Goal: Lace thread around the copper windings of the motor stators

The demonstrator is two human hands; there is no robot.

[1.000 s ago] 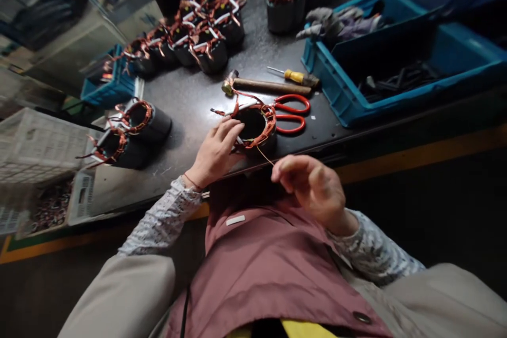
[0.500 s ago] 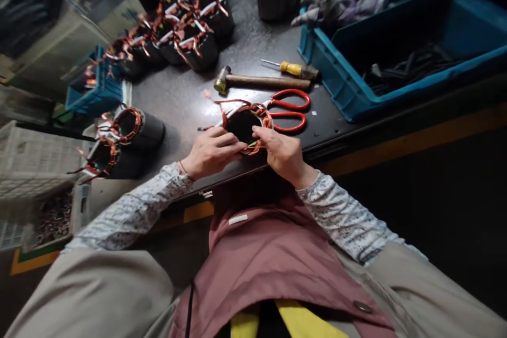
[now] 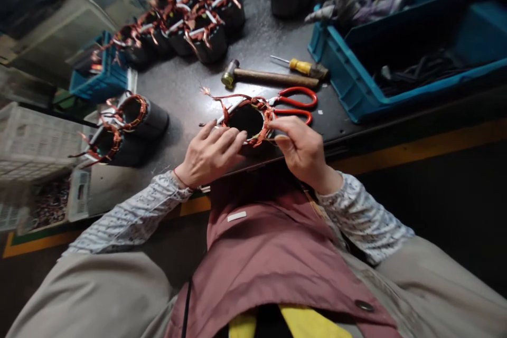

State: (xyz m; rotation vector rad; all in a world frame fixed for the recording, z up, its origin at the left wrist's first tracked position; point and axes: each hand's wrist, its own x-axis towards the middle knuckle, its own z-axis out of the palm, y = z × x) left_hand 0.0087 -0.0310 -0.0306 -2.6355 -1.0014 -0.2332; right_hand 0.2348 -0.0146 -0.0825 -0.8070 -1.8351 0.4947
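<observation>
A motor stator (image 3: 259, 141) stands at the table's front edge, its copper windings laced round a dark round opening. White sleeving and loose reddish leads stick out on its left side. My left hand (image 3: 212, 153) holds the near left part of the winding ring, fingertips at the rim of the opening. My right hand (image 3: 303, 148) is closed in a pinch at the ring's right side; what lies between its fingers is too small to make out. Red-handled scissors (image 3: 299, 96) lie just behind the right hand, their blades partly hidden by the stator.
A hammer (image 3: 273, 76) and a yellow-handled screwdriver (image 3: 300, 66) lie behind the stator. Two more stators (image 3: 152, 119) stand at left, several others (image 3: 209, 42) at the back. A blue bin (image 3: 356, 95) with dark pieces stands right, gloves (image 3: 356, 2) over its edge.
My right hand has moved right, from inside the ring's rim to its outer right side. My left hand's fingers are spread a little more. The whole view has shifted slightly.
</observation>
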